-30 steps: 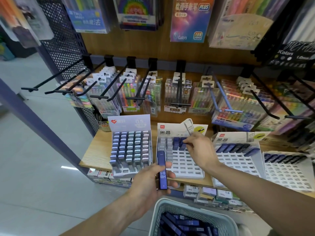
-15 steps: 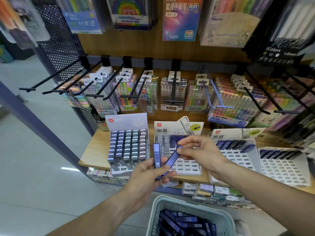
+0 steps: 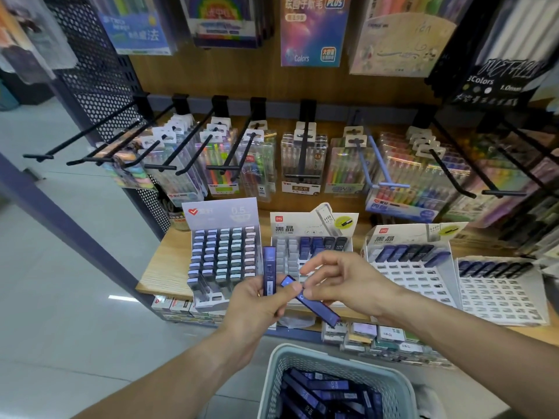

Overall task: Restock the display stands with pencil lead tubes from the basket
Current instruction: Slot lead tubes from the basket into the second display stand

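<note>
Two tubes in hand, one on its way to the rack

Two pencil lead tubes sit between the hands in front of the shelf's front edge. The left hand (image 3: 260, 300) grips one tube (image 3: 269, 272) upright; the right hand (image 3: 344, 282) pinches the slanted tube (image 3: 311, 303) by its upper end, long axis running down to the right — the lower end pointing at the basket (image 3: 338, 385). The middle display stand (image 3: 311, 255) lies just beyond the right hand — the nearer one — so the tube likely needs tipping upright first.

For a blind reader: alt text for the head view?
Left hand holds an upright blue lead tube; right hand pinches a tilted one, before white display stands above a tube-filled basket.
</note>
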Motion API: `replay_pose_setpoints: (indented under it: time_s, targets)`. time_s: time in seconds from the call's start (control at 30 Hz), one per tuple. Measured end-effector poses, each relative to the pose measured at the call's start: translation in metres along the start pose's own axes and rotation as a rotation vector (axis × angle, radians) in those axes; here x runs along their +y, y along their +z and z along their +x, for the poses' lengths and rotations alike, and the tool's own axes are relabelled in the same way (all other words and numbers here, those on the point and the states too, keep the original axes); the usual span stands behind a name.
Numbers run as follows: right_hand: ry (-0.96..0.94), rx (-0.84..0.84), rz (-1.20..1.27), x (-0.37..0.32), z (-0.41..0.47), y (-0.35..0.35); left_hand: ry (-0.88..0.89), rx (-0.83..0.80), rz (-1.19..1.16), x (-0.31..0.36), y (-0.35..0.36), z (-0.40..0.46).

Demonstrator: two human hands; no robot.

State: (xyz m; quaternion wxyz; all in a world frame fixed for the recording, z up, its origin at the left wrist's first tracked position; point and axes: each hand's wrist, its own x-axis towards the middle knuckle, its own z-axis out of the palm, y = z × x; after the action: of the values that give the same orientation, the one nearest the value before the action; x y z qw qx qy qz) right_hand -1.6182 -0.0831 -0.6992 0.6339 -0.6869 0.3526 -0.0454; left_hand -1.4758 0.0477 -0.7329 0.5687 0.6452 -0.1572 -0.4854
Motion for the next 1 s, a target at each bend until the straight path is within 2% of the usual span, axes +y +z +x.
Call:
replay_pose_setpoints:
  time_s: [0.17,0.33,0.5,0.6,1.0]
  targets:
    - [-0.055,-0.03,-0.061,-0.002,0.005,-0.001,-0.043,0.018,0.014,0.004,0.005,0.001]
    - [-0.134,0.173,-0.074,0.003,0.026,-0.019,-0.199,0.044,-0.122,0.009,0.006,0.005]
    - [-0.261,0.448,-0.51,0.026,0.053,-0.028,-0.226,0.038,-0.202,0.005,0.002,0.002]
    - [-0.313,0.529,-0.637,0.033,0.06,-0.025,-0.212,0.005,-0.193,0.01,0.002,-0.004]
    - [-0.421,0.504,-0.864,0.042,0.081,-0.008,-0.167,-0.001,-0.213,0.009,-0.009,-0.004]
